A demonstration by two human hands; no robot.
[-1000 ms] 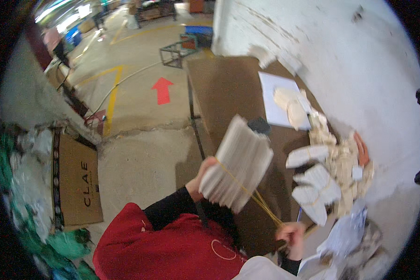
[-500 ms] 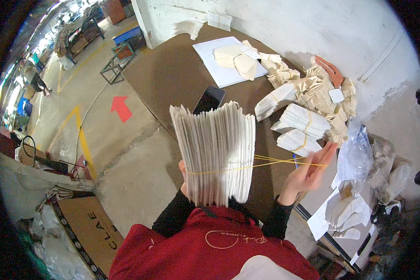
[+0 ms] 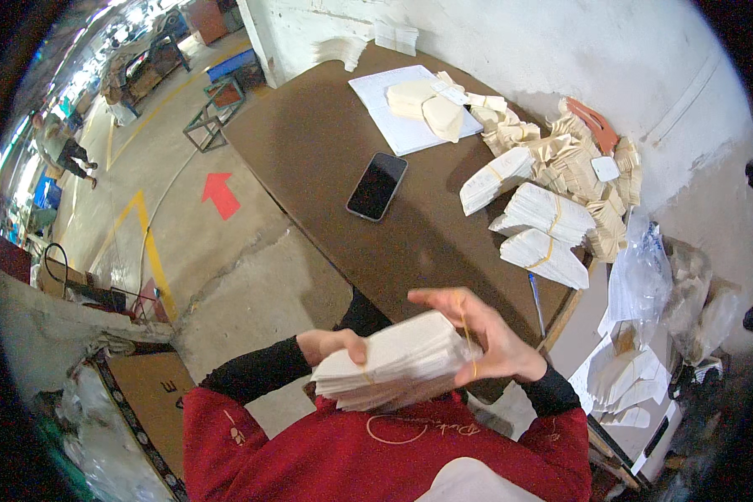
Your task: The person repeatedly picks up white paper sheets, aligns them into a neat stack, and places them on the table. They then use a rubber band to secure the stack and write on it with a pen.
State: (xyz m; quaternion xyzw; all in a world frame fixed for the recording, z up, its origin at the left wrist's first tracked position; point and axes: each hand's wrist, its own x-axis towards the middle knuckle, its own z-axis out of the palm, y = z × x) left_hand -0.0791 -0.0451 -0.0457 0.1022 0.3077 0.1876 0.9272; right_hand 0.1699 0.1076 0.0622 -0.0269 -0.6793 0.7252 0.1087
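Observation:
A thick stack of white paper-like pieces lies sideways in front of my chest. My left hand is closed on its left end, thumb across the top, and a yellow band shows just beside the thumb. At the stack's right end is my right hand, thumb and fingers apart, with a yellow rubber band looped on them. Some of its fingers are hidden behind the stack. Beyond my hands, a black phone rests on the brown table.
Banded white bundles and cream-coloured piles cover the table's right side. Farther back, cream pieces sit on a white sheet. A blue pen, clear plastic bags and an open carton are nearby. One person stands far left.
The stack has gone from upright to lying sideways, lower down, uncovering the phone. My right hand has come left to the stack's end, and the band is no longer stretched far out.

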